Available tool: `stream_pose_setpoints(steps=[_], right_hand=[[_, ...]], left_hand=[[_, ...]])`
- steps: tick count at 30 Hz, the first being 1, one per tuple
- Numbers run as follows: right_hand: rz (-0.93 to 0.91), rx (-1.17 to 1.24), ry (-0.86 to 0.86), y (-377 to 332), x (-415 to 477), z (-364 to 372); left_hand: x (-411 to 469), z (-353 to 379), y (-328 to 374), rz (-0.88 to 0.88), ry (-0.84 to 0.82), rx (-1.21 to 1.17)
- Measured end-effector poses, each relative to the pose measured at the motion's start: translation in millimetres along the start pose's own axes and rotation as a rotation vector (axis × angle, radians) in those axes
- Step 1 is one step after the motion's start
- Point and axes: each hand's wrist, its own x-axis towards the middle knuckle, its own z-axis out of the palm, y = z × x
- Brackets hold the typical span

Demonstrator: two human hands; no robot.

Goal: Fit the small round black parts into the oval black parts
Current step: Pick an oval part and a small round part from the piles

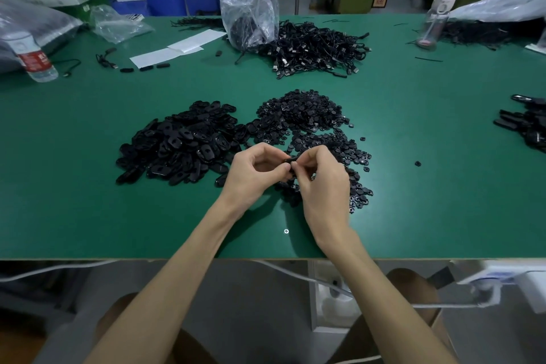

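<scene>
A heap of oval black parts [180, 142] lies on the green table [88, 210], left of centre. To its right spreads a heap of small round black parts [304, 115], running down past my hands. My left hand [257, 170] and my right hand [320, 177] meet just above the table, in front of both heaps. Between their fingertips they pinch one black part [291, 160]. Fingers hide most of it, so I cannot tell whether a round part sits in it.
A tangle of black cables [313, 49] and a clear plastic bag [248, 18] lie at the back centre. White paper sheets [177, 49] and a water bottle [34, 57] are at the back left. More black parts [529, 124] sit at the right edge. A screw head [286, 231] shows near the front edge.
</scene>
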Motion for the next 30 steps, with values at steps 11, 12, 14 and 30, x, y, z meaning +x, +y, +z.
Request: stream_pose_setpoints(steps=[11,12,14,30], right_hand=[[-0.332,-0.205,-0.062,-3.4,-6.6,2.3],[-0.313,-0.186,-0.061,-3.5,-6.4,2.2],[-0.276,-0.150,-0.052,-3.6,-5.7,2.5],[0.181,0.235,-0.142,6.2,7.3,-2.2]], left_hand=[[0.9,-3.3,-2.4,-0.041,0.091,-0.037],[1.0,-3.4,-2.5,-0.044,0.099,-0.039],[1.0,-3.5,-2.5,-0.047,0.114,-0.061],[0.8,-3.0,-3.6,-0.018,0.029,-0.096]])
